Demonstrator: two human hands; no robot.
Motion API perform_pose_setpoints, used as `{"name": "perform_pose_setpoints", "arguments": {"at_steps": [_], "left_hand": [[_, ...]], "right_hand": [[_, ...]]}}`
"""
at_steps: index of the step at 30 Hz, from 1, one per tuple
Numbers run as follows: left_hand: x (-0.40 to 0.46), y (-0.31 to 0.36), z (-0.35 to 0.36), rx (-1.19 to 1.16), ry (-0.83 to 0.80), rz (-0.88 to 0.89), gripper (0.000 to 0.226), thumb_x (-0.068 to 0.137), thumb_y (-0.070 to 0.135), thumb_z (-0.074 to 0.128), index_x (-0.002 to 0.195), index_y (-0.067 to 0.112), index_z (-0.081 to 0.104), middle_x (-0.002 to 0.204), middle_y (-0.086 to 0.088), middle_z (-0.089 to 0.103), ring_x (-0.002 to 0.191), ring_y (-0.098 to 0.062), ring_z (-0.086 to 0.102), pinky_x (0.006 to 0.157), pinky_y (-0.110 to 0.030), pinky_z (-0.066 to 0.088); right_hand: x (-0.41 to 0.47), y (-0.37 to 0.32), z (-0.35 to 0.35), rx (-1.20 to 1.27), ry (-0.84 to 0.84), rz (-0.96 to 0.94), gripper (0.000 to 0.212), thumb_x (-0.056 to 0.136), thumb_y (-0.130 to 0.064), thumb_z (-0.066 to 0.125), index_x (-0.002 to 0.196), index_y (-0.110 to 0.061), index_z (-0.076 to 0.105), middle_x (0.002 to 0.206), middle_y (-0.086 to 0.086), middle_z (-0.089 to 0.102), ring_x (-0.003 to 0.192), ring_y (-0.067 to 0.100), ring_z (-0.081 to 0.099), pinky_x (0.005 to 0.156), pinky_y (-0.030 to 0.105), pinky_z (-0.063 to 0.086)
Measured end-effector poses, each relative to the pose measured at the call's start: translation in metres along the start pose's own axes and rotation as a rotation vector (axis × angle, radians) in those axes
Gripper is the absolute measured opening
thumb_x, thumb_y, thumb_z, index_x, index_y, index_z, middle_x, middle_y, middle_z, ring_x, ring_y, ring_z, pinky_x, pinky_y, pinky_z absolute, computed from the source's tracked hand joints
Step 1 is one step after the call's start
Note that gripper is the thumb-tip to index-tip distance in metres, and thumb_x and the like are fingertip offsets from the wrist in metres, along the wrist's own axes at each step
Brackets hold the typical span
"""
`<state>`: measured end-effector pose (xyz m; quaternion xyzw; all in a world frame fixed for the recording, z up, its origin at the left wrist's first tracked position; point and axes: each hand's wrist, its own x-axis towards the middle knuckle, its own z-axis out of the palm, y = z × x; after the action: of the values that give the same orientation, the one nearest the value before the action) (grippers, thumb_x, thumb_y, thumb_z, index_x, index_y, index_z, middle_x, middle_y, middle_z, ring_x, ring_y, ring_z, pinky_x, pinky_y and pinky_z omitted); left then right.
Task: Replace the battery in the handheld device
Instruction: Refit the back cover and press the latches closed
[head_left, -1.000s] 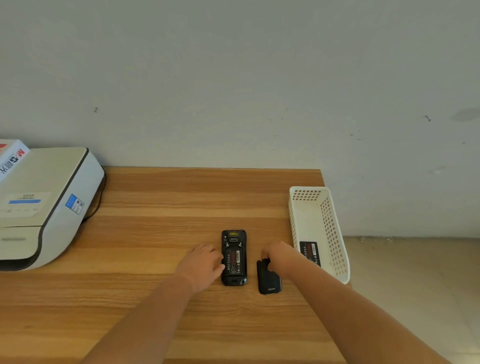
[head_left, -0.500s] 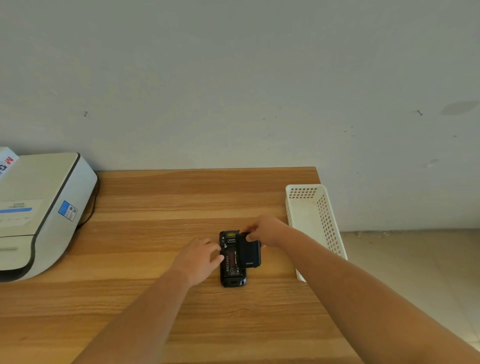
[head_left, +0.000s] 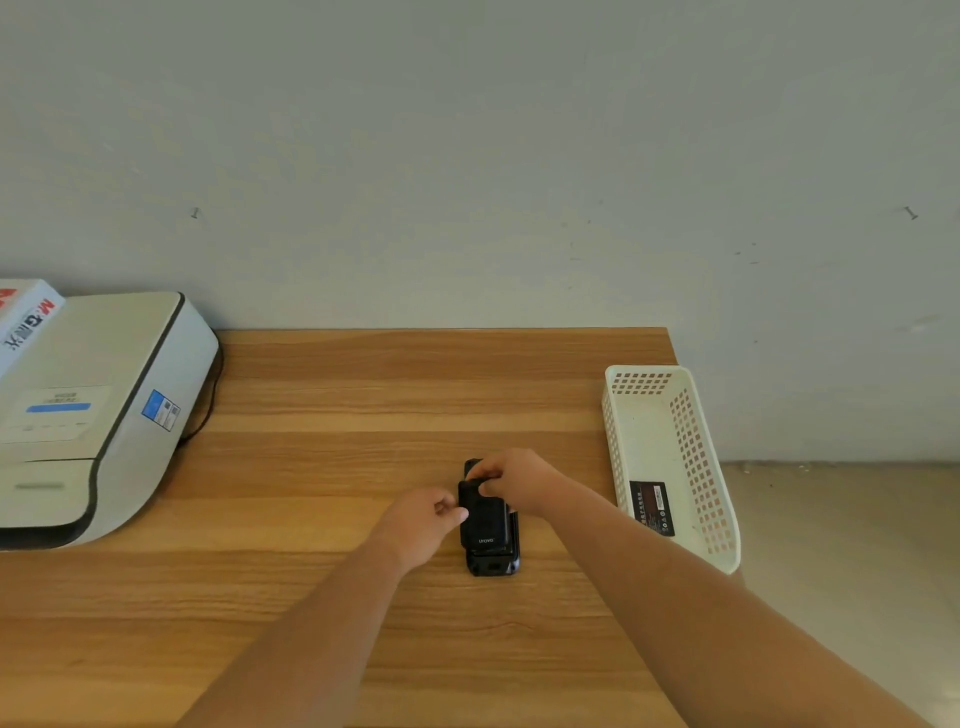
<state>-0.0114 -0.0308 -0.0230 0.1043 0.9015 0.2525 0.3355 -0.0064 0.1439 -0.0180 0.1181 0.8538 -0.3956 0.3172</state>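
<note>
A black handheld device (head_left: 492, 564) lies face down on the wooden table (head_left: 363, 415), near the middle. A black back cover (head_left: 485, 519) with small white lettering lies over its back. My right hand (head_left: 511, 483) pinches the cover's far end between thumb and fingers. My left hand (head_left: 423, 522) rests against the device's left side, thumb touching the cover's edge. The battery bay is hidden under the cover. A second black battery (head_left: 652, 506) with a label lies in the white basket (head_left: 623, 415).
A white perforated basket stands at the table's right edge, partly overhanging it. A large white printer (head_left: 88, 415) with a black cable fills the left end. A grey wall runs behind the table; beige floor lies to the right.
My right hand picked the back cover up from the table on the device's right, carried it leftward and set it over the device's back. My left hand stayed at the device's left side.
</note>
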Motion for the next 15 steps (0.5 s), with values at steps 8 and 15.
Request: {"name": "perform_pose_setpoints", "arguments": {"at_steps": [8, 15], "left_hand": [[0.015, 0.006, 0.011, -0.089, 0.012, -0.078, 0.015, 0.092, 0.032, 0.062, 0.095, 0.019, 0.067, 0.094, 0.000, 0.067, 0.088, -0.014, 0.061, 0.078, -0.028, 0.047], [0.021, 0.005, 0.011, -0.106, -0.016, -0.091, 0.007, 0.091, 0.030, 0.065, 0.090, 0.024, 0.063, 0.090, 0.007, 0.062, 0.085, -0.008, 0.056, 0.075, -0.024, 0.041]], "right_hand": [[0.004, 0.011, 0.001, 0.049, 0.035, 0.035, 0.033, 0.096, -0.016, 0.058, 0.127, -0.025, 0.063, 0.131, 0.007, 0.059, 0.107, 0.022, 0.060, 0.091, 0.040, 0.055], [0.003, 0.019, 0.004, 0.086, 0.061, 0.029, 0.036, 0.094, -0.017, 0.062, 0.129, -0.026, 0.061, 0.135, 0.002, 0.056, 0.116, 0.019, 0.056, 0.095, 0.033, 0.050]]}}
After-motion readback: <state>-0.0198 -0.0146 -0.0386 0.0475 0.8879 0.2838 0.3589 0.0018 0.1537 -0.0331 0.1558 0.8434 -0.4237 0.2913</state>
